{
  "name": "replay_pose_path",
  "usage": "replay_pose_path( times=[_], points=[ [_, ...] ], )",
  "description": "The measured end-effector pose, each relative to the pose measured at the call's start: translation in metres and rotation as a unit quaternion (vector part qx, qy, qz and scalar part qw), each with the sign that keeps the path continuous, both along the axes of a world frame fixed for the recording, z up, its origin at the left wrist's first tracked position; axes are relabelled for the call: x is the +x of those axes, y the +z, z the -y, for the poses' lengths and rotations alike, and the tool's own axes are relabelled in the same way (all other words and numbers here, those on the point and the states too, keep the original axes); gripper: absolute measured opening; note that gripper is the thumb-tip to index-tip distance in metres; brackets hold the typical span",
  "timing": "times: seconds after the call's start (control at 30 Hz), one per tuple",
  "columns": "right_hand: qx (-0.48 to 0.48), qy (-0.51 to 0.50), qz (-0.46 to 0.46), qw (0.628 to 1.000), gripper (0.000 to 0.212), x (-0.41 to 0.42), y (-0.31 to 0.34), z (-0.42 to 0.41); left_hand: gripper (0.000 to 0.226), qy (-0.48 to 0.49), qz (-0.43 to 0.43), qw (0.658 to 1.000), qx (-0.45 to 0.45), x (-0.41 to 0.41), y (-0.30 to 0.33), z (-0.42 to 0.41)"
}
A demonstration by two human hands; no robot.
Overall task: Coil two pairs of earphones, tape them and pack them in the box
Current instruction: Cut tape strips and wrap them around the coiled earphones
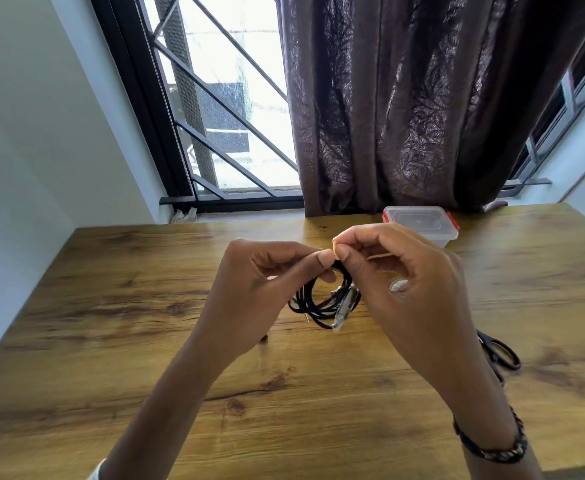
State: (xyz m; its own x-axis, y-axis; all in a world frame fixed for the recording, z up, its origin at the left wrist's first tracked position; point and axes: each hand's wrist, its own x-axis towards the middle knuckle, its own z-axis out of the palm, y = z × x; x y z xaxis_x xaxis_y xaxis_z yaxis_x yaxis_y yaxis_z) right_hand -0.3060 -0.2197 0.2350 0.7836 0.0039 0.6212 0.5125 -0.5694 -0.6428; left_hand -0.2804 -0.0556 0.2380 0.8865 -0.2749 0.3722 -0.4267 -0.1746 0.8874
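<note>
A coil of black earphones (318, 303) hangs above the wooden table (111, 323), held up between both hands. My left hand (259, 292) pinches the top of the coil between thumb and fingers. My right hand (398, 282) pinches a small piece of clear tape (334, 247) right at the same spot. A clear strip of tape (344, 311) wraps the right side of the coil. The clear plastic box (422, 223) with red clips stands shut at the back of the table, behind my right hand.
Black-handled scissors (500, 355) lie on the table to the right, partly hidden by my right wrist. A brown curtain (422, 98) and a barred window (221, 116) stand behind the table. A small dark speck (264, 338) lies on the wood below the coil.
</note>
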Motion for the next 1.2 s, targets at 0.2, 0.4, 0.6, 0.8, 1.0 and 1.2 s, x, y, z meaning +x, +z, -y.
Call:
replay_pose_path(
  times=[0.2,0.4,0.6,0.8,1.0,1.2],
  points=[
    [0.007,-0.011,-0.017,1.0,0.007,-0.001,-0.0007,-0.0009,0.023,-0.066,-0.113,0.989,-0.068,-0.0031,0.0026,-0.0049],
    [0.003,-0.015,-0.019,1.0,0.008,-0.0027,0.001,-0.0002,0.026,-0.073,-0.114,0.989,-0.059,-0.0045,0.0012,-0.0056],
    [0.012,-0.019,-0.032,0.999,0.005,-0.0047,0.0028,0.0001,0.019,-0.058,-0.046,0.997,-0.012,-0.0035,0.0012,-0.0036],
    [-0.004,-0.02,-0.063,0.998,0.001,-0.0068,0.0052,0.0004,0.019,-0.063,-0.048,0.996,0.039,-0.0048,0.003,-0.0067],
    [-0.04,-0.016,-0.051,0.998,0.003,-0.0084,0.0052,-0.0014,0.013,0.001,-0.019,0.998,0.059,-0.0058,0.0001,-0.002],
    [-0.088,-0.03,0.033,0.995,0.008,-0.0092,-0.0005,-0.0027,0.013,0.014,-0.011,1.0,0.022,-0.0041,-0.0019,0.0021]
  ],
)
